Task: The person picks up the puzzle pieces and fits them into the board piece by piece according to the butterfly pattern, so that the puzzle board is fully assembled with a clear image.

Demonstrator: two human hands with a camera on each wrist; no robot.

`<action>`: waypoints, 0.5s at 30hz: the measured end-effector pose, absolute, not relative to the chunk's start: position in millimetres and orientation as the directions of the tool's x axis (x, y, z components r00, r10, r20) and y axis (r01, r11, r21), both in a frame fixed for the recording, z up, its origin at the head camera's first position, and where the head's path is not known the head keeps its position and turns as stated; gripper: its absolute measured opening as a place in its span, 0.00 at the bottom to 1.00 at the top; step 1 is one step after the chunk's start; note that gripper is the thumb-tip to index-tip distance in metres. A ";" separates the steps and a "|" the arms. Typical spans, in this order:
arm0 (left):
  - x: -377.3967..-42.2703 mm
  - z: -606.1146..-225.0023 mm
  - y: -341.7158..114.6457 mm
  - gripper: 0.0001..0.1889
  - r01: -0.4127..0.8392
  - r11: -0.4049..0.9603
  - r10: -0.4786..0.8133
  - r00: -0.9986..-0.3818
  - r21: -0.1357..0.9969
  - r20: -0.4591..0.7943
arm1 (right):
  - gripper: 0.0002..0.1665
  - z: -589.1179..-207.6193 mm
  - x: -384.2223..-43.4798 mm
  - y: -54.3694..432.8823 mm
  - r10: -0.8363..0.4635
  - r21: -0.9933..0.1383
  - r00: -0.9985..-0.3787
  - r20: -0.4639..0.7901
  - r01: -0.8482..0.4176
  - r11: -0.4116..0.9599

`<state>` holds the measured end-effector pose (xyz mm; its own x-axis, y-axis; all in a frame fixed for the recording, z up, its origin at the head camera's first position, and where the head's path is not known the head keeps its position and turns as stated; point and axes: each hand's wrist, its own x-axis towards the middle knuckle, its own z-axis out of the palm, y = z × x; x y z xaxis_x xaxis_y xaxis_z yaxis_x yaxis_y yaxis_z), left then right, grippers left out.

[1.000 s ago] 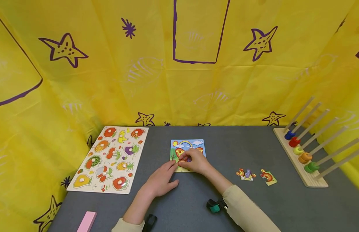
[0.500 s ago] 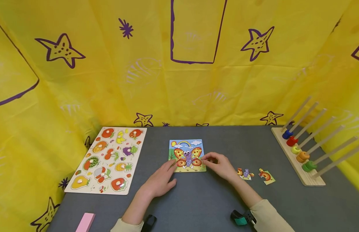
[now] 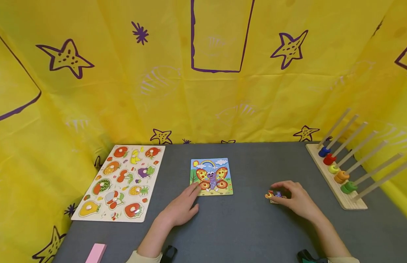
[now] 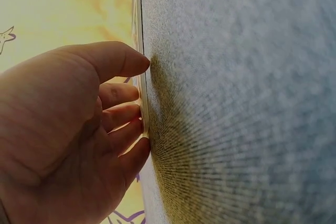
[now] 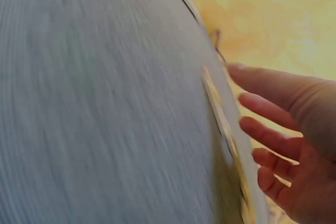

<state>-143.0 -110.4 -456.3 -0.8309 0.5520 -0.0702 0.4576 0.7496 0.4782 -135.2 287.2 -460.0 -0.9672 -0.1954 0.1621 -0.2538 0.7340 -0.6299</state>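
Note:
A square butterfly puzzle (image 3: 214,166) lies on the grey table, its picture showing a rainbow and a purple-bodied butterfly. My left hand (image 3: 179,208) rests its fingertips on the lower left corner of the puzzle, fingers fairly straight. In the left wrist view, the fingers (image 4: 123,94) of that hand touch the board's thin edge. To the right, my right hand (image 3: 300,202) hovers over a loose puzzle piece (image 3: 270,195), thumb and fingers spread on either side of it. The right wrist view, blurred, shows a gap between hand and pieces. A second loose piece is hidden behind this hand.
A fruit peg puzzle board (image 3: 147,204) lies at the left. A pink block (image 3: 96,252) sits near the front left. At the right stands a wooden rack (image 3: 353,202) with upright pegs and coloured rings. Yellow cloth (image 3: 203,106) hangs behind the table.
My right hand has left the butterfly puzzle and moved right to the loose pieces. My left hand has stayed at the puzzle's corner. The whole butterfly picture has come into view.

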 end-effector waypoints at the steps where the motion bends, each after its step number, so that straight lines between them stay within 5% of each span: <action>1: -143.0 -456.4 -110.5 0.32 0.456 0.750 0.551 -0.832 0.479 -0.070 | 0.22 -459.5 -133.5 292.7 -0.196 -0.617 -0.967 0.161 -0.253 0.745; 15: -142.5 -456.6 -111.1 0.31 0.451 0.742 0.554 -0.829 0.496 -0.075 | 0.22 -468.8 -127.4 309.5 -0.205 -0.610 -0.962 0.182 -0.274 0.744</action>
<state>-142.5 -111.1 -456.6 -0.8288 0.5545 -0.0752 0.4514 0.7420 0.4957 -127.4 309.5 -468.8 -0.9617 -0.2054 0.1816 -0.2740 0.7439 -0.6095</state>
